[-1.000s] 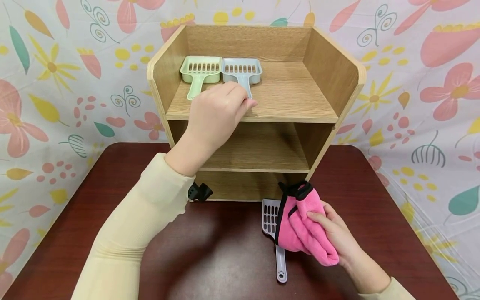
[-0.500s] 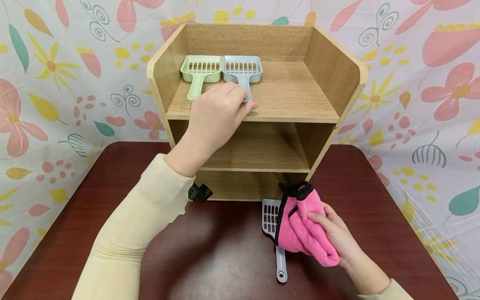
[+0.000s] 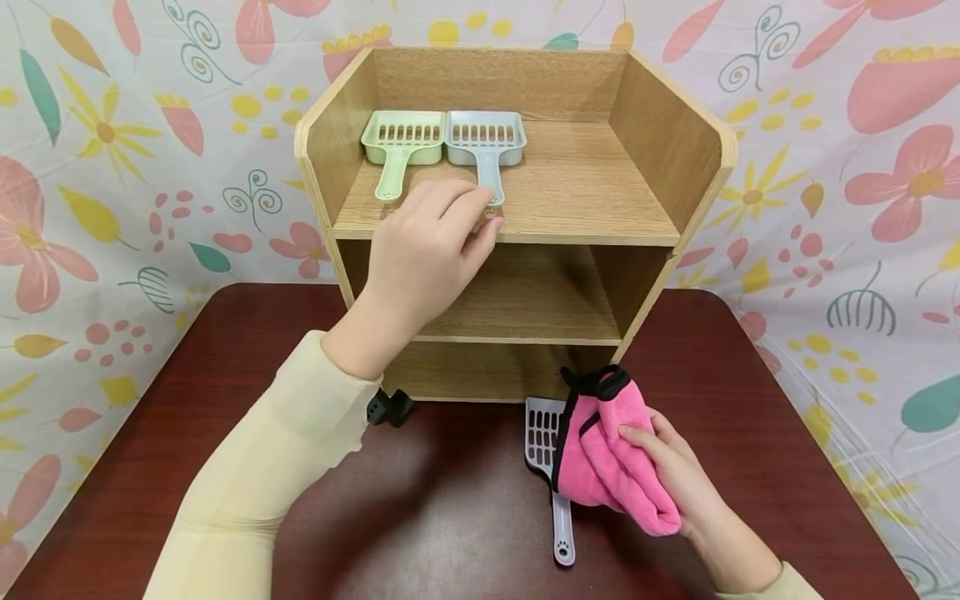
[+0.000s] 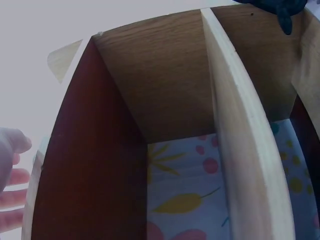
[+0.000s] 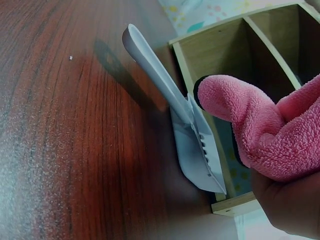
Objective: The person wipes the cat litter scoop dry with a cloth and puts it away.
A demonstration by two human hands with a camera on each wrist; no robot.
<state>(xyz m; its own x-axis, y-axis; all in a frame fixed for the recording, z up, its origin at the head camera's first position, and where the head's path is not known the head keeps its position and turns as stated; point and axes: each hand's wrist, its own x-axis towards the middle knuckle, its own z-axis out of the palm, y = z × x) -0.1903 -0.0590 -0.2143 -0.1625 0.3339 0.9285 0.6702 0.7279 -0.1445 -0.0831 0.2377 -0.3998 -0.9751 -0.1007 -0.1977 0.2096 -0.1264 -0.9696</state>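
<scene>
On the top shelf sit a green litter scoop (image 3: pixel 402 142) and a blue litter scoop (image 3: pixel 486 146), side by side, handles toward me. My left hand (image 3: pixel 431 250) is at the shelf's front edge, its fingertips beside the end of the blue handle. In the left wrist view, the fingers (image 4: pixel 14 197) are loosely bent with nothing held. My right hand (image 3: pixel 678 467) grips a folded pink plush cloth with black trim (image 3: pixel 611 454), thumb on top. Behind the cloth, a pale grey litter scoop (image 3: pixel 542 433) lies on the table by the shelf's base, partly covered in the head view.
A wooden shelf unit (image 3: pixel 645 175) with three levels stands on the dark red table (image 3: pixel 420 508). Its high side panels frame the top level. Below the left wrist, the black wrist camera (image 3: pixel 390 408) shows. A floral curtain (image 3: pixel 825 167) hangs behind.
My left hand has loosened its fingers and drawn slightly back and down from the blue scoop's handle, which now shows more. The right hand and pink cloth stay nearly still.
</scene>
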